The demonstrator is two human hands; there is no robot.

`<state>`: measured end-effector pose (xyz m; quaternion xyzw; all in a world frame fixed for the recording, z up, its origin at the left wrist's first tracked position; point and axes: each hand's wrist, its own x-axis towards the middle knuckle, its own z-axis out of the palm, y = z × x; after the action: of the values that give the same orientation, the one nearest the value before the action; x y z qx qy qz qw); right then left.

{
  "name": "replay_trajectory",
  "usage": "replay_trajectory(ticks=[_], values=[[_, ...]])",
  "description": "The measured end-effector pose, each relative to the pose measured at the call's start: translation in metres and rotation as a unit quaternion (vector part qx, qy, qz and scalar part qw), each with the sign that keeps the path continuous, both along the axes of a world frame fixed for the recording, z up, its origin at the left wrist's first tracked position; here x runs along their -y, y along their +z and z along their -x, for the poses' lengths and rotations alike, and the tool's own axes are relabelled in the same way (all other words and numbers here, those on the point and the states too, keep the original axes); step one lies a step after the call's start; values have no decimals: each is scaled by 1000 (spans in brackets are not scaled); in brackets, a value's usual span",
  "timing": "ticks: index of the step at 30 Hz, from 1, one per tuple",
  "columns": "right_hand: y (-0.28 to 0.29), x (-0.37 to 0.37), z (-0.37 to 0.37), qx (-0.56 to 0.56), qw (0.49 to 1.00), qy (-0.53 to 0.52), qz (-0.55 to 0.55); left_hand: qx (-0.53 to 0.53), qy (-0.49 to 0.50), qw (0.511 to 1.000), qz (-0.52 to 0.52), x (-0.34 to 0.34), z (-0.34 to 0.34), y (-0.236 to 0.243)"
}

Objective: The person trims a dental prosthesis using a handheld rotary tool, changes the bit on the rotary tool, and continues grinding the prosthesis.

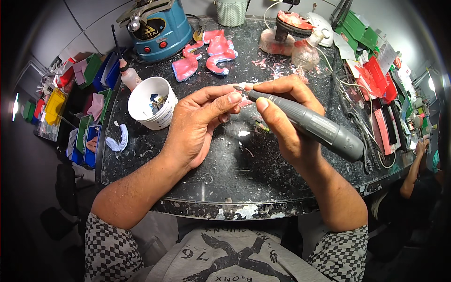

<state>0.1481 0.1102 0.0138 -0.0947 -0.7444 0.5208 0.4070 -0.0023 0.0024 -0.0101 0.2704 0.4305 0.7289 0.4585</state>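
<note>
A dark grey rotary handpiece (324, 129) lies in my right hand (293, 105), gripped like a pen near its front. Its tip, a small metal bur (239, 88), points left toward my left fingers. My left hand (197, 110) pinches a small pink and white piece (245, 102) that looks like a partial denture. Fingers of both hands hide much of it, and whether the bur touches it I cannot tell. Both hands are close together over the black worktable (225, 174).
A white tub (164, 113) with small bits inside and a pale horseshoe-shaped piece (117, 138) stand left. Behind are pink-and-blue moulds (221, 54), a blue machine (164, 35) and a clear bottle (307, 52). Cables (364, 136) run along the right. Another person's arm (413, 167) shows far right.
</note>
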Motion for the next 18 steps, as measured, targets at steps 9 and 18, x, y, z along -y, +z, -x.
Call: replay_trajectory(ticks=[9,18], values=[[-5,-2,2,-36,997,-3,-64,44,-22,999,-17,0,2,-3],[-8,-3,6,-98,994,-26,27,35,-24,999,-16,-1,-3,2]])
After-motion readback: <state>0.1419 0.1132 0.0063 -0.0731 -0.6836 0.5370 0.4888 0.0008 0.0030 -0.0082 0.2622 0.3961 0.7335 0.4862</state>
